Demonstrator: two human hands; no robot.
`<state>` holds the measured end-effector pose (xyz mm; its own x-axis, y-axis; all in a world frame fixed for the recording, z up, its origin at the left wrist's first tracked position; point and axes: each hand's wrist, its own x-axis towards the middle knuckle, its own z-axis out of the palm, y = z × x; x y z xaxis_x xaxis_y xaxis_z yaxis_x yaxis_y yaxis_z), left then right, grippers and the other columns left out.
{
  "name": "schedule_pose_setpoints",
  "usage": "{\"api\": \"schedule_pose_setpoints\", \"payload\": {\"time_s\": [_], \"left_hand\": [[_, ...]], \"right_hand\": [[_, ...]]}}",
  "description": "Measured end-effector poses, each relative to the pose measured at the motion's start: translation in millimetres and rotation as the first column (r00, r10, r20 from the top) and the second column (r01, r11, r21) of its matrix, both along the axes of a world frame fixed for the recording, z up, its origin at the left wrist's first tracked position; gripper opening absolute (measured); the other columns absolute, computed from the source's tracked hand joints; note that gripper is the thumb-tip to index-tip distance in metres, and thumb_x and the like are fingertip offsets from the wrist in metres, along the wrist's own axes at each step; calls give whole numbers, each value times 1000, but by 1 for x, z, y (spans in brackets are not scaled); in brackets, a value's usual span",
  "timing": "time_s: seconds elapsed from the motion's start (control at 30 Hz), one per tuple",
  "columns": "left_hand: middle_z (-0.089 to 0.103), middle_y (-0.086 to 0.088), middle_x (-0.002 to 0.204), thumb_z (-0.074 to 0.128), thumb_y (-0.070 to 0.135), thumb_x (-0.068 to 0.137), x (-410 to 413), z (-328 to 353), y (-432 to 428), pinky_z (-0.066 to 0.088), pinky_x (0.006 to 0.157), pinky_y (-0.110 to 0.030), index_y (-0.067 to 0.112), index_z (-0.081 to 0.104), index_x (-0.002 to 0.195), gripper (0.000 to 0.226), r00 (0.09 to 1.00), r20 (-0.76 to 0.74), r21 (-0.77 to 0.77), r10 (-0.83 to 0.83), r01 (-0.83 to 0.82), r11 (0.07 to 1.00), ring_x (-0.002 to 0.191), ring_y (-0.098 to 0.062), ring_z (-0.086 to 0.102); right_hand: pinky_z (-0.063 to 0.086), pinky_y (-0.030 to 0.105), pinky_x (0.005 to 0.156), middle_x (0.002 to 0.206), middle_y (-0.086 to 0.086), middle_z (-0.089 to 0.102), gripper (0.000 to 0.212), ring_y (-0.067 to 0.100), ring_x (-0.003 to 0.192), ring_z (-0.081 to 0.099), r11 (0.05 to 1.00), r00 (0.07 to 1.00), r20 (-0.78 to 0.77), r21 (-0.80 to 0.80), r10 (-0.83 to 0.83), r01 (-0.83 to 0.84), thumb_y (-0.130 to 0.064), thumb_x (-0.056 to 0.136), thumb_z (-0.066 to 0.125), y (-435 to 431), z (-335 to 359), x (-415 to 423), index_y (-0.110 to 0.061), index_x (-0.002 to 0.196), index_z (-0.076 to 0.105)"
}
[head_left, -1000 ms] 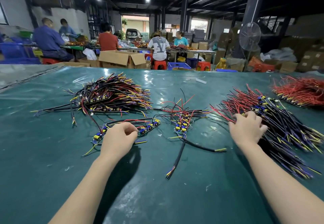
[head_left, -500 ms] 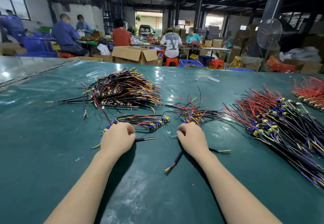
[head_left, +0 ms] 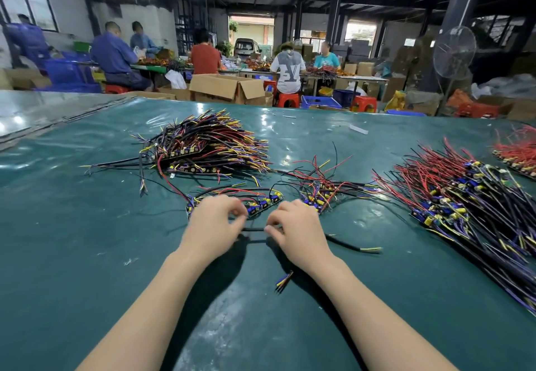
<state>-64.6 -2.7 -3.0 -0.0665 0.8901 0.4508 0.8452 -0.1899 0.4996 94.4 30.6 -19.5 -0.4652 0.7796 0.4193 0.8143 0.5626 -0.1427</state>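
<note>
one cable in hand, plenty left on the counter

both hands meet near the middle of the counter (head_left: 87,254), low over its green cover. the left hand (head_left: 213,225) pinches a black cable (head_left: 255,229) between thumb and fingertips. the right hand (head_left: 298,233) has its fingers curled on the same cable just beside it, so only a short stretch shows between them. past the right hand a black lead runs out to a stripped end (head_left: 371,249) with yellow cores; whether it belongs to the held cable i cannot tell. a second stripped end (head_left: 284,279) pokes out below the right wrist.

just beyond the left knuckles lies a wired board (head_left: 262,204), with a loose cluster (head_left: 319,193) of boards and leads next to it.

as a judgement, the work is somewhere in its middle. the left stack (head_left: 208,147), with its boards lined up and wires fanned one way, looks like pieces already dealt with. the right heap (head_left: 464,205) and the red batch (head_left: 519,153) at the far edge look like stock waiting. the piece in hand is not yet laid on either pile, and the two small lots by the hands appear unfinished.
</note>
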Motion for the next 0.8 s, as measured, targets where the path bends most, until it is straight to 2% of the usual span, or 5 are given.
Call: {"api": "schedule_pose_setpoints", "payload": {"time_s": [0.13, 0.37, 0.57, 0.7, 0.8], "left_hand": [[55, -11, 115, 59, 20, 80, -26, 3, 3, 43, 90, -39, 17, 61, 106, 26, 893, 6, -162, 450, -443, 882, 107, -34, 50], [39, -14, 120, 64, 2, 76, -31, -5, 9, 42, 85, -34, 13, 45, 118, 47, 811, 394, -236, 433, -367, 900, 85, -32, 52], [56, -5, 60, 52, -16, 80, -39, 17, 12, 50, 58, -16, 13, 47, 85, 29, -92, 995, -68, 48, -222, 973, 47, -7, 57], [63, 8, 53, 40, -14, 86, -30, 23, 9, 54, 60, -15, 13, 48, 71, 32, -317, 924, 138, -216, -250, 958, 57, -4, 60], [60, 2, 72, 38, -15, 86, -25, 26, 8, 53, 61, -17, 13, 47, 69, 33, -343, 896, 172, -282, -316, 933, 59, -6, 60]], "right_hand": [[36, 28, 75, 73, -5, 53, 12, 16, 77, 50, 981, 926, -377, -173, 19, -90, -20, 84, 62, -3, 4, 6, -10, 81, 69], [37, 28, 71, 78, 2, 61, 22, 14, 74, 49, 920, 938, -324, -319, 121, -229, -31, 85, 61, -11, 1, -3, -11, 85, 70], [36, 20, 81, 98, -3, 56, 36, 12, 87, 52, 926, 865, -501, -341, -33, -162, -27, 87, 61, -3, -3, 0, -18, 121, 57], [41, 23, 85, 94, -2, 58, 28, 13, 88, 52, 868, 630, -759, -415, -165, -273, -17, 88, 59, 0, 2, 1, -12, 116, 58], [36, 17, 89, 113, -3, 57, 32, 11, 106, 51, 888, 768, -635, -397, -85, -230, -19, 91, 56, -1, 3, 3, -13, 122, 57]]}}
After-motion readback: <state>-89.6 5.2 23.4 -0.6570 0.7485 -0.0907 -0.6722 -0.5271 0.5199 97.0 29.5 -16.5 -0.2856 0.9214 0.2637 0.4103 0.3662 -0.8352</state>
